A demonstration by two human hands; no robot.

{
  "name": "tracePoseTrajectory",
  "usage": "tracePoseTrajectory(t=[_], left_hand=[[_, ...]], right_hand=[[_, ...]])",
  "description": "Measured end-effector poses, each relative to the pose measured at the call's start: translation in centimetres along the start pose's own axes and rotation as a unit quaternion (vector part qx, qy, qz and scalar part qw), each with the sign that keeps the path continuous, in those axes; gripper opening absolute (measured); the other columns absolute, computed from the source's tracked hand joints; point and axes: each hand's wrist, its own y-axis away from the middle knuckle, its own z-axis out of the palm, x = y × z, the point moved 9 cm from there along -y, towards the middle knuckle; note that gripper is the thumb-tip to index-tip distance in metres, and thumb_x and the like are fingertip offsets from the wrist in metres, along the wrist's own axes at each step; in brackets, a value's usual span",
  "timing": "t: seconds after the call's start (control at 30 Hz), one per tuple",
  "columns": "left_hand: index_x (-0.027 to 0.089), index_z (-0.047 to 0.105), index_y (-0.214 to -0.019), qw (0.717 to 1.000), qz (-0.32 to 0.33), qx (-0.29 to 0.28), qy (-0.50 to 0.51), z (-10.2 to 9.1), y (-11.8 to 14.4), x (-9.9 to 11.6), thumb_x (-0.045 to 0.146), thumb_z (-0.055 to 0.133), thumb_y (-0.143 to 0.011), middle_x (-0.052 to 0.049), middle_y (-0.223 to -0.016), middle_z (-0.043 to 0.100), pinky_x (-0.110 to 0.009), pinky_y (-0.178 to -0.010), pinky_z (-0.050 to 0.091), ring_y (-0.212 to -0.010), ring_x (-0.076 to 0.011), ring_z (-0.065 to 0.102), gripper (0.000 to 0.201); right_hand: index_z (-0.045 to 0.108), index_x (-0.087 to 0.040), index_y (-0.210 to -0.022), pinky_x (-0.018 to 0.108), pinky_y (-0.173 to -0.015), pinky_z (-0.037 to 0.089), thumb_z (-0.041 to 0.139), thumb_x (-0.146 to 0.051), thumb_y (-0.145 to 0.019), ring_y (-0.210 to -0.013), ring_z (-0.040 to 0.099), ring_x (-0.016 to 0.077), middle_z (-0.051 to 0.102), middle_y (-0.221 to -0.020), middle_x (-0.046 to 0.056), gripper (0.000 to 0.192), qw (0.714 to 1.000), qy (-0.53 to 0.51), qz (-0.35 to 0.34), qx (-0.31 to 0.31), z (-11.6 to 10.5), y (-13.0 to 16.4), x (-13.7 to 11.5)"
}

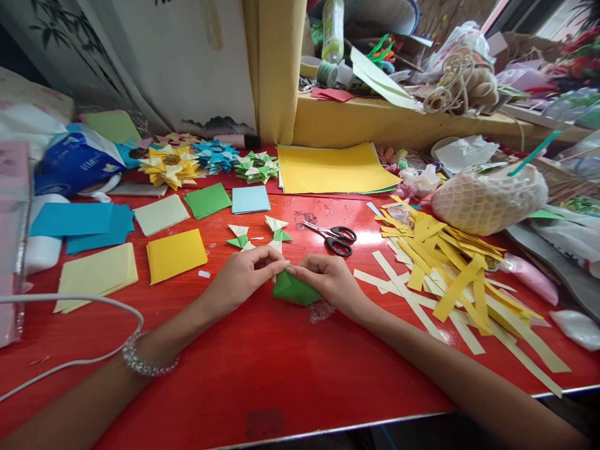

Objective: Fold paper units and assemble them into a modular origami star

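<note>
My left hand (244, 274) and my right hand (328, 278) meet at the middle of the red table (262, 369). Both pinch a folded green paper piece (294, 290) that rests on the table between them; the fingertips touch at its top corner. Just beyond the hands lie two small folded green-and-cream paper units (241, 238) (277, 230). Black-handled scissors (334, 237) lie shut behind my right hand. A beaded bracelet (143, 359) is on my left wrist.
Square paper stacks in yellow (175, 254), cream (96, 275), green (207, 200) and blue (75, 224) lie at left. Finished paper stars (171, 165) sit at the back. Yellow and cream paper strips (450, 269) pile at right beside a netted bundle (487, 200). A white cable (70, 300) crosses near left.
</note>
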Motion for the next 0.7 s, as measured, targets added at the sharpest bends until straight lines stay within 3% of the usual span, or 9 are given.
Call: tracePoseTrajectory(t=[0.1, 0.2, 0.27, 0.4, 0.53, 0.7], left_hand=[[0.017, 0.058, -0.072, 0.998, -0.024, 0.019, 0.062, -0.5, -0.1, -0.5, 0.039, 0.052, -0.078, 0.003, -0.058, 0.054, -0.019, -0.048, 0.038, -0.051, -0.0085, 0.046, 0.023], [0.016, 0.055, -0.078, 0.984, -0.045, 0.070, 0.158, -1.3, -0.1, -1.1, 0.038, 0.053, -0.078, 0.000, -0.066, 0.061, -0.019, -0.044, 0.040, -0.049, -0.0084, 0.048, 0.022], [0.015, 0.054, -0.081, 0.974, -0.052, 0.088, 0.201, -1.6, -0.1, -1.3, 0.037, 0.053, -0.078, -0.003, -0.073, 0.065, -0.020, -0.047, 0.044, -0.054, -0.0101, 0.054, 0.022], [0.015, 0.054, -0.082, 0.972, -0.073, 0.052, 0.217, -0.5, -0.2, -1.6, 0.034, 0.055, -0.077, -0.005, -0.076, 0.067, -0.022, -0.054, 0.049, -0.061, -0.0125, 0.060, 0.020], [0.015, 0.055, -0.077, 0.977, -0.087, -0.002, 0.194, 0.8, -0.2, -1.8, 0.033, 0.058, -0.075, -0.001, -0.065, 0.064, -0.022, -0.052, 0.049, -0.054, -0.0109, 0.059, 0.018], [0.015, 0.053, -0.071, 0.978, -0.091, -0.029, 0.185, 1.3, -0.2, -2.0, 0.033, 0.058, -0.075, 0.000, -0.061, 0.063, -0.022, -0.052, 0.049, -0.051, -0.0103, 0.058, 0.019]], right_hand=[[0.058, -0.015, -0.072, 0.019, -0.050, 0.037, 0.056, -0.040, -0.075, -0.058, 0.048, 0.0089, 0.054, -0.065, -0.001, 0.025, 0.997, -0.082, 0.002, 0.016, -0.5, -0.4, 0.0], [0.058, -0.019, -0.088, 0.025, -0.062, 0.048, 0.052, -0.038, -0.079, -0.065, 0.057, 0.0115, 0.059, -0.077, 0.000, 0.021, 0.972, -0.231, -0.002, 0.043, -1.3, -0.9, 0.2], [0.056, -0.021, -0.095, 0.029, -0.066, 0.051, 0.056, -0.035, -0.077, -0.065, 0.060, 0.0121, 0.061, -0.079, 0.000, 0.023, 0.962, -0.271, 0.000, 0.028, -1.2, -1.2, 0.2], [0.060, -0.016, -0.092, 0.026, -0.066, 0.052, 0.060, -0.030, -0.074, -0.066, 0.062, 0.0120, 0.064, -0.083, 0.003, 0.023, 0.973, -0.230, 0.000, -0.023, -0.4, -1.2, -0.1], [0.060, -0.013, -0.082, 0.024, -0.054, 0.050, 0.057, -0.031, -0.077, -0.054, 0.061, 0.0117, 0.064, -0.068, 0.002, 0.019, 0.979, -0.202, 0.012, -0.033, -0.1, -1.0, 0.1], [0.057, -0.013, -0.079, 0.024, -0.049, 0.049, 0.058, -0.032, -0.076, -0.048, 0.060, 0.0120, 0.060, -0.057, 0.000, 0.019, 0.981, -0.185, 0.014, -0.061, 0.3, -1.0, 0.1]])
